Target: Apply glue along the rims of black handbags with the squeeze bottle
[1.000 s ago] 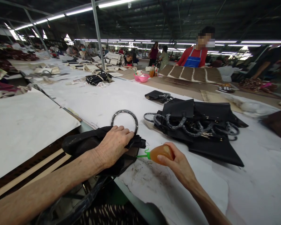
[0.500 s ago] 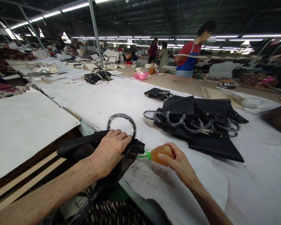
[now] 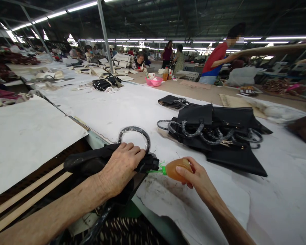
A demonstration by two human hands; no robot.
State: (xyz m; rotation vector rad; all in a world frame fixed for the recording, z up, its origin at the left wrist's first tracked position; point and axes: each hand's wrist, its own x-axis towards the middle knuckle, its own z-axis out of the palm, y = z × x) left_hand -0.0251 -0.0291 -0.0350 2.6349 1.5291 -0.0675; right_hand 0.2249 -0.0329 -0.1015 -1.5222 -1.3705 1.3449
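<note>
My left hand (image 3: 121,166) lies over a black handbag (image 3: 91,161) at the table's near edge, fingers curled round its folded top edge. The bag's round wrapped handle (image 3: 134,130) rests on the white paper behind my fingers. My right hand (image 3: 197,178) grips an orange squeeze bottle (image 3: 175,168) lying sideways. Its green nozzle (image 3: 156,170) touches the bag's right end just under my left fingertips.
A pile of black handbags (image 3: 219,132) with wrapped handles lies to the right on the white paper-covered table (image 3: 117,105). A smaller black bag (image 3: 172,101) sits behind it. A pink bowl (image 3: 154,82) stands further back. A person in a red top (image 3: 214,61) carries a long board.
My hands, the bag and the bottle have barely shifted. The person in red has lifted a brown board off the far table and turned to the right with it.
</note>
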